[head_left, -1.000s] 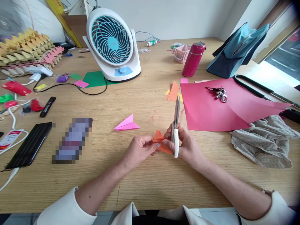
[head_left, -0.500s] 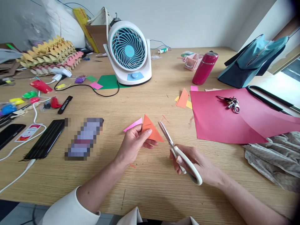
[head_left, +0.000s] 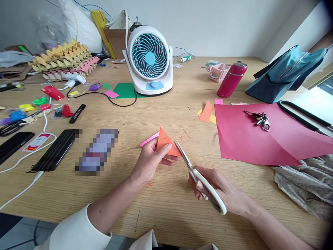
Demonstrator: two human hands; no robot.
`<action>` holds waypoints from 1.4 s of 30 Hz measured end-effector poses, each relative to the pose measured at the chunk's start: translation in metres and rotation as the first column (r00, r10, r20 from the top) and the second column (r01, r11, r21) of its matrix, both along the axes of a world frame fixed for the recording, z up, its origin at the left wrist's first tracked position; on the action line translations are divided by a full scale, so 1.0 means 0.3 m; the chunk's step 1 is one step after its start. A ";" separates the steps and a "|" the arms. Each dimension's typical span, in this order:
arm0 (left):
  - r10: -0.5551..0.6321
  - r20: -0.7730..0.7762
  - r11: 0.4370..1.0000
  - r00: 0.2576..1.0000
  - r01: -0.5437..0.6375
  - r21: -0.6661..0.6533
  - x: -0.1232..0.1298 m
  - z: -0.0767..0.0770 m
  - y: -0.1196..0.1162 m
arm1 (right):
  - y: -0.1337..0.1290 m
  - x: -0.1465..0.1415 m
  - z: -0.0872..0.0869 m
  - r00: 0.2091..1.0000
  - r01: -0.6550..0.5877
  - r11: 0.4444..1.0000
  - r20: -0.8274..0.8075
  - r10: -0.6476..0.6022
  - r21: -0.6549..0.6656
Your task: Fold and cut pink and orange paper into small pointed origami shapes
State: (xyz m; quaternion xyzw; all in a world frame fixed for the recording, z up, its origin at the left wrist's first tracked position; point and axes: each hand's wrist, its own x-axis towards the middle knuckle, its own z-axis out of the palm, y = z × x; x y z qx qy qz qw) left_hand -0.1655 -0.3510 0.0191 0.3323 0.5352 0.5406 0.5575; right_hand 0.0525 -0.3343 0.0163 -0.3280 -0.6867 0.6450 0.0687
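Observation:
Between the thumb and fingers of my left hand is a folded orange paper triangle, its peak pointing up and a short slit or line across its upper part. My right hand is closed around the white handles of a pair of scissors. The scissor blades point up and left, their tips at the right edge of the orange triangle. A pink piece of paper lies on the table behind my left hand, partly hidden by it. A thin orange scrap lies below my left wrist.
A white fan stands at the back. To the right are a pink bottle, red paper with keys on it, and folded orange paper. Phones, a power bank and white cables lie at left.
The scissors have come closer to the orange triangle, so the blade tips now meet its right edge. The whole view has shifted slightly.

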 end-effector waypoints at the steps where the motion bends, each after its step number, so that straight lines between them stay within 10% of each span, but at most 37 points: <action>1: 0.005 0.003 1.000 1.000 -0.005 -0.001 0.000 0.002 -0.001 | -0.001 0.000 0.000 1.000 -0.003 1.000 0.003 0.003 0.002; 42: -0.019 0.074 1.000 0.997 0.021 -0.019 0.000 -0.014 -0.004 | -0.017 0.000 -0.059 0.997 0.071 0.997 0.021 -0.070 -0.011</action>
